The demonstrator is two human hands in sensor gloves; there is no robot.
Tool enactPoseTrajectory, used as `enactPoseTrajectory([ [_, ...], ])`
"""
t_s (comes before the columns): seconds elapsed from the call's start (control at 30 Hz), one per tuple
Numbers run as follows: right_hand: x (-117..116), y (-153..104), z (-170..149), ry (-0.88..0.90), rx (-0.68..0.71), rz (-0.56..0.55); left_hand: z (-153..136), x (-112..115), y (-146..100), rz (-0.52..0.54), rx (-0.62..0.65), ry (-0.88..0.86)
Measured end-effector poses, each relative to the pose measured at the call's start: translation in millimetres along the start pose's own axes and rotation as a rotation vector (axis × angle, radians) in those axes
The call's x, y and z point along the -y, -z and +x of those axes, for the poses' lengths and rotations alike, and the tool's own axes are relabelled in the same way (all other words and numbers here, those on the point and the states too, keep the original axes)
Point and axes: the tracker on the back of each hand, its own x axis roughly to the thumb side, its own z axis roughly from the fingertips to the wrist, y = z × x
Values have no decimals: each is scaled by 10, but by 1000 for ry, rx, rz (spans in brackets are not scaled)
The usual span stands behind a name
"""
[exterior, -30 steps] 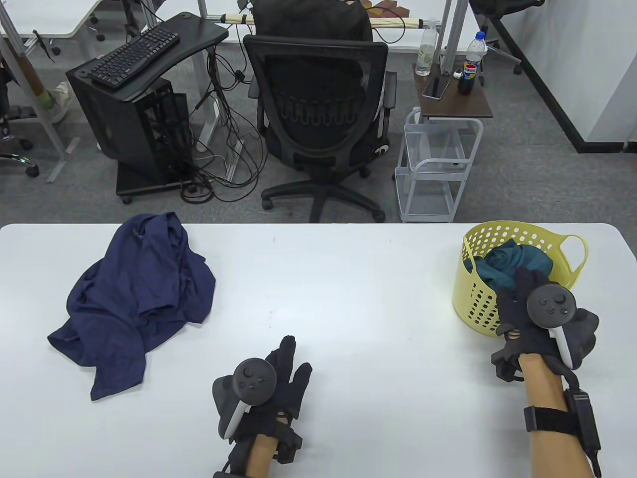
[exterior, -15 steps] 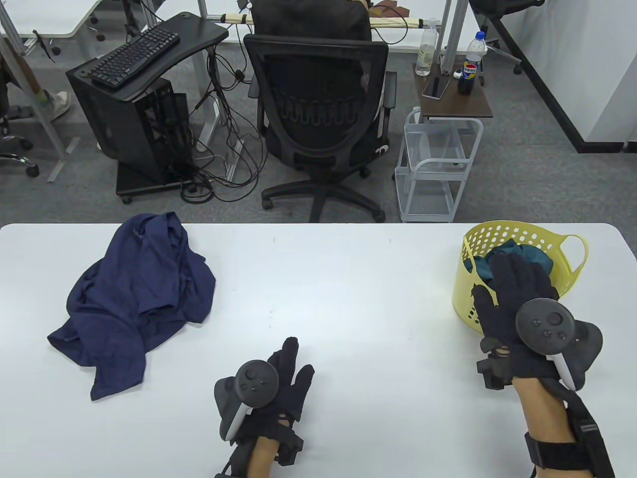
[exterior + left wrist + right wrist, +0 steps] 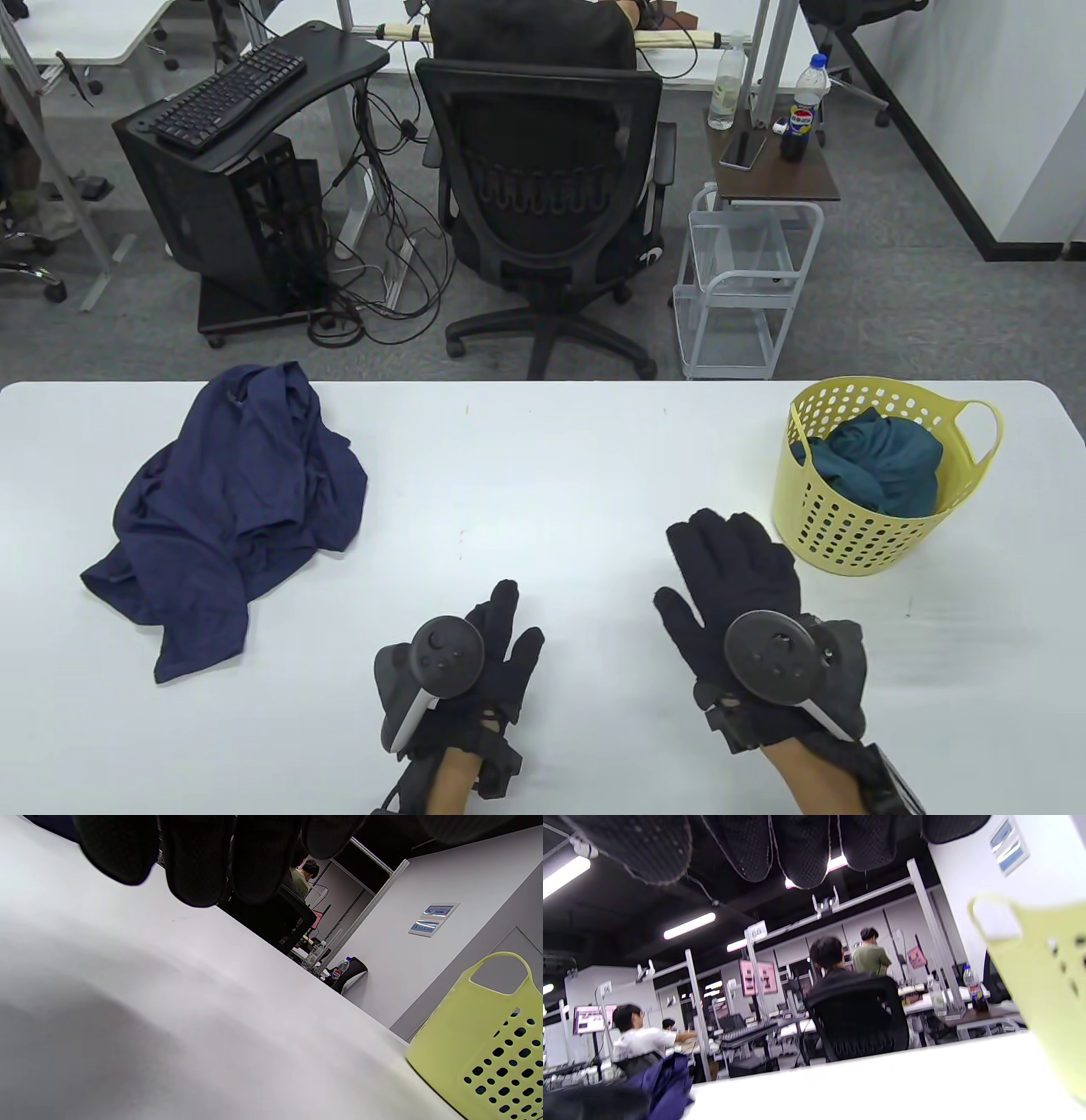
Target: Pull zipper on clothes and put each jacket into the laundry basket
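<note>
A crumpled navy jacket lies on the white table at the left; a corner of the navy jacket shows in the right wrist view. A yellow perforated laundry basket stands at the right with a teal jacket inside. My left hand rests near the front edge, fingers straight and empty. My right hand hovers flat left of the basket, fingers spread, holding nothing. The basket also appears in the left wrist view.
Beyond the table's far edge stand a black office chair, a white wire cart and a computer tower with keyboard. Bottles sit on a small brown side table. People sit at desks in the background.
My right hand has left the basket and moved left and toward me, now empty over the table. The teal jacket stays in the basket. The left hand barely shifted.
</note>
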Motion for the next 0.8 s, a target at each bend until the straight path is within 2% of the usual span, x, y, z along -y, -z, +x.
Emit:
enactPoseTrajectory([
  [0.2,-716,-83,-212,-21,-55,158,16,18,6,-11,2,19],
  [0.3,-969,-166,-351,-27,-81,197,33,49,11,-22,5,39],
  [0.37,-1036,-195,-405,-46,-92,259,57,87,19,-37,5,61],
  [0.5,-1017,-268,-456,-90,-85,209,139,188,18,-59,17,132],
  [0.6,-1005,-324,-472,-107,-94,207,254,283,-8,-71,22,295],
  [0.8,-1036,-397,-477,-99,-102,229,346,447,-30,-81,0,475],
])
